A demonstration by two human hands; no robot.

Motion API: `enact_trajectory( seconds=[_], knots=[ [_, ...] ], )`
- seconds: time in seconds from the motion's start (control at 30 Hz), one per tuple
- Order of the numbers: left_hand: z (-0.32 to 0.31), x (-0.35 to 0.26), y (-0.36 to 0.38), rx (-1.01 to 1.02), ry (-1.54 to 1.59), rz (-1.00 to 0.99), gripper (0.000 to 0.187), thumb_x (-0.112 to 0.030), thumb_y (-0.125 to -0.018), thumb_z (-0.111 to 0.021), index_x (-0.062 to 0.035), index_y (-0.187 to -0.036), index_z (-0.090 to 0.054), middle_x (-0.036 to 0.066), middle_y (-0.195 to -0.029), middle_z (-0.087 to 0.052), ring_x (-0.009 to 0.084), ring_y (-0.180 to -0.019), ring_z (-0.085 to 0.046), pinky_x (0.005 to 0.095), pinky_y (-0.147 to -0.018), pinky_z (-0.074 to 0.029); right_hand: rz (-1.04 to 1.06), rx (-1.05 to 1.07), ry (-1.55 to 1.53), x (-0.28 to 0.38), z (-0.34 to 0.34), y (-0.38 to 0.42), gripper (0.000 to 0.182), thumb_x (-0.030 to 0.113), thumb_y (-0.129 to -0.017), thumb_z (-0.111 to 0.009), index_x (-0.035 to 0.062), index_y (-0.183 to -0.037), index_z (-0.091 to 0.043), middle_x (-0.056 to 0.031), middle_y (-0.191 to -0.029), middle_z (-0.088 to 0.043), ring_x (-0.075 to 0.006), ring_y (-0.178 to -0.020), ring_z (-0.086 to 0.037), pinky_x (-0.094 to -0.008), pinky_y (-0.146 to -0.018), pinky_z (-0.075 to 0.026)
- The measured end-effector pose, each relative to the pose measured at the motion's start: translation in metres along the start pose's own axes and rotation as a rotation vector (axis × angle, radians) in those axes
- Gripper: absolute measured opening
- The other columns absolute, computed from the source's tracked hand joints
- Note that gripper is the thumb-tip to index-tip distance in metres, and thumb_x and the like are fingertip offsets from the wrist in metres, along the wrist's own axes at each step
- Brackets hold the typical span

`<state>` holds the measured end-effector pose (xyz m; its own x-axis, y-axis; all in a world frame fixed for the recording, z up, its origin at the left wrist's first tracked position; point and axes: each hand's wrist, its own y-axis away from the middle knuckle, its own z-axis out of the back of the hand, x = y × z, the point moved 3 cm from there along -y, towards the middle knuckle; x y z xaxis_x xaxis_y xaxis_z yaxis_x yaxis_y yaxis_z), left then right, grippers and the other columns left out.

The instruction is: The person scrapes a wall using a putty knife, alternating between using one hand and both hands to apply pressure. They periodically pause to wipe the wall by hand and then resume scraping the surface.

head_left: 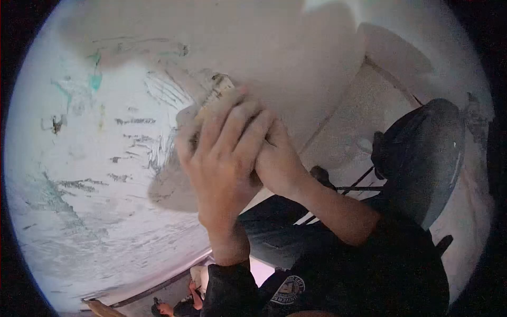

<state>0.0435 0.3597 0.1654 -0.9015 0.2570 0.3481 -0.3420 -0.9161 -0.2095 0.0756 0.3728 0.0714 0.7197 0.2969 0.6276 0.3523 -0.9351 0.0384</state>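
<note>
My left hand [224, 145] is closed, its fingers bent over a small flat-ended tool with a pale, dark-stained tip [221, 83], which looks like a scraper. Pressed against its side is my right hand [280, 161], also closed around the same grip. Most of the tool is hidden under the fingers. The tip is at a whitish wall surface [105, 164], which carries grey streaks, scratches and green marks. Shadows of the hands and arms fall on this surface.
A bent leg in dark trousers [422, 153] is at the right. A dark seam [330, 116] crosses the pale surface beside it. At the bottom, another person [182, 305] appears beyond the surface's edge, near a brown piece [103, 309] resembling wood.
</note>
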Motion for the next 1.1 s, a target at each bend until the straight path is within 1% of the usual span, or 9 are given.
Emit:
enact_trajectory(
  seconds=[0.17,0.23,0.3,0.37,0.43,0.5,0.9,0.97,1.1],
  knots=[
    [-0.008,-0.008,-0.006,-0.029,-0.020,0.004,0.029,-0.021,-0.070,-0.072,-0.0232,-0.099,-0.073,-0.008,-0.113,-0.067,0.0113,-0.117,-0.059,0.0365,-0.090,-0.031,-0.165,0.024,0.121,-0.008,0.014,-0.001,0.024,0.012,-0.101,-0.050,-0.0013,-0.121,-0.053,-0.0133,-0.114,-0.061,-0.0201,-0.108,-0.059,-0.0348,-0.092,-0.050],
    [-0.010,-0.009,0.006,-0.076,0.017,0.075,0.025,-0.023,-0.074,-0.070,-0.0240,-0.099,-0.074,-0.008,-0.113,-0.069,0.0113,-0.115,-0.061,0.0353,-0.092,-0.029,0.002,-0.042,0.178,-0.012,0.012,0.005,0.027,0.012,-0.092,-0.054,-0.0076,-0.111,-0.054,-0.0268,-0.101,-0.064,-0.0360,-0.099,-0.065,-0.0445,-0.086,-0.049],
    [-0.009,-0.006,0.001,-0.061,-0.029,0.097,0.023,-0.026,-0.077,-0.068,-0.0264,-0.100,-0.075,-0.008,-0.113,-0.070,0.0106,-0.114,-0.061,0.0342,-0.093,-0.029,-0.010,0.045,0.058,0.002,0.008,0.000,0.024,0.013,-0.092,-0.054,-0.0080,-0.105,-0.057,-0.0250,-0.094,-0.065,-0.0375,-0.092,-0.066,-0.0448,-0.084,-0.051],
    [-0.003,-0.008,-0.003,-0.039,-0.022,0.088,0.029,-0.024,-0.062,-0.075,-0.0201,-0.090,-0.077,-0.001,-0.106,-0.073,0.0177,-0.116,-0.063,0.0360,-0.100,-0.035,-0.075,0.012,-0.003,-0.003,0.004,0.003,0.024,0.013,-0.092,-0.055,-0.0087,-0.102,-0.059,-0.0234,-0.089,-0.066,-0.0359,-0.088,-0.068,-0.0436,-0.080,-0.052],
    [-0.002,-0.010,0.004,-0.054,-0.040,0.098,0.029,-0.025,-0.062,-0.074,-0.0208,-0.090,-0.077,-0.001,-0.106,-0.073,0.0179,-0.115,-0.063,0.0361,-0.099,-0.037,-0.058,0.068,-0.025,0.004,0.005,0.007,0.024,0.013,-0.092,-0.056,-0.0087,-0.101,-0.059,-0.0236,-0.090,-0.066,-0.0339,-0.089,-0.068,-0.0426,-0.077,-0.052],
    [0.003,-0.007,0.005,-0.104,-0.026,0.126,0.029,-0.028,-0.063,-0.074,-0.0225,-0.091,-0.078,-0.003,-0.105,-0.073,0.0181,-0.114,-0.064,0.0358,-0.097,-0.039,0.012,0.201,0.140,0.012,-0.002,0.006,0.021,0.012,-0.101,-0.051,-0.0020,-0.117,-0.052,-0.0154,-0.113,-0.060,-0.0202,-0.106,-0.061,-0.0338,-0.089,-0.052],
    [-0.006,-0.005,-0.006,-0.127,-0.027,0.074,0.032,-0.031,-0.062,-0.074,-0.0238,-0.093,-0.077,-0.004,-0.109,-0.072,0.0184,-0.116,-0.062,0.0362,-0.097,-0.033,-0.111,0.140,0.182,0.012,0.008,0.001,0.030,0.015,-0.100,-0.054,-0.0033,-0.123,-0.049,-0.0170,-0.121,-0.057,-0.0223,-0.111,-0.058,-0.0346,-0.093,-0.049],
    [-0.007,-0.004,-0.003,-0.082,-0.001,0.144,0.031,-0.031,-0.063,-0.074,-0.0217,-0.092,-0.077,-0.003,-0.107,-0.072,0.0191,-0.115,-0.062,0.0358,-0.097,-0.034,0.049,-0.071,0.153,0.011,0.003,-0.002,0.021,0.008,-0.089,-0.056,-0.0098,-0.100,-0.059,-0.0272,-0.090,-0.065,-0.0373,-0.089,-0.068,-0.0436,-0.076,-0.052],
    [-0.006,-0.012,0.000,-0.105,0.008,0.136,0.029,-0.031,-0.064,-0.075,-0.0207,-0.090,-0.076,-0.002,-0.103,-0.073,0.0210,-0.114,-0.063,0.0379,-0.100,-0.035,0.001,0.012,0.215,0.010,0.007,0.003,0.022,0.009,-0.088,-0.059,-0.0104,-0.099,-0.059,-0.0273,-0.088,-0.065,-0.0398,-0.088,-0.068,-0.0449,-0.076,-0.053]
  ],
)
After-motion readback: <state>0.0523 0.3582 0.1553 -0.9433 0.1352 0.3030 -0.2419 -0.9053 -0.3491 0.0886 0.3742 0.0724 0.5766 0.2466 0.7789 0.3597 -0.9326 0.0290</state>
